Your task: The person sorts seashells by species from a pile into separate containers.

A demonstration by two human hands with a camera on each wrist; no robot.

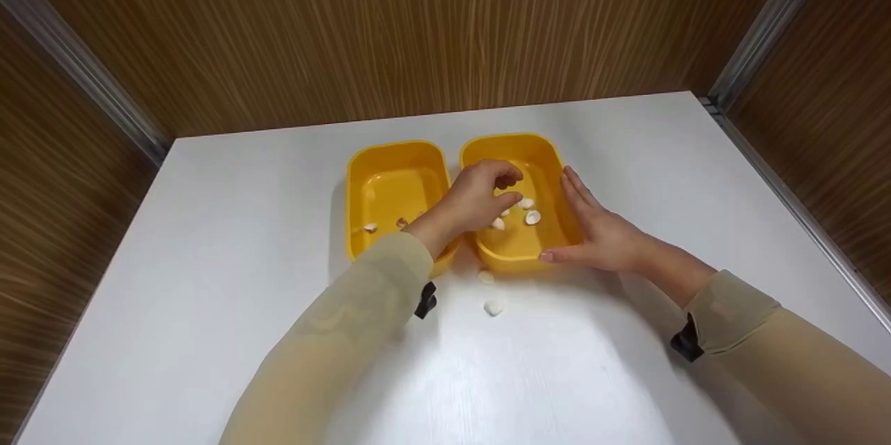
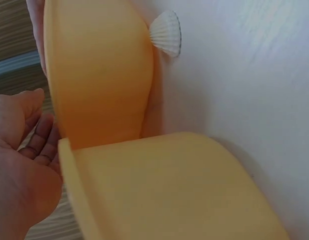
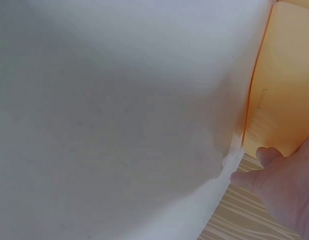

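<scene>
Two yellow bins stand side by side on a white table. My left hand [image 1: 475,198] is over the right bin [image 1: 511,264], its fingers bent and its thumb apart from them. No object shows between thumb and fingers. Under and beside that hand several white seashells [image 1: 532,217] lie on the bin's floor. My right hand [image 1: 605,239] rests against the right bin's outer side, fingers extended along the wall and thumb at the front corner. The left bin [image 1: 393,187] contains a pale shell [image 1: 370,228] and a brownish shell [image 1: 402,222]; my left forearm hides part of it.
A white shell [image 1: 493,307] lies on the table [image 1: 529,375] in front of the bins. A ribbed shell [image 2: 167,34] lies close to the right bin's front wall. Wood-grain panels [image 1: 418,34] enclose the table at the back and sides.
</scene>
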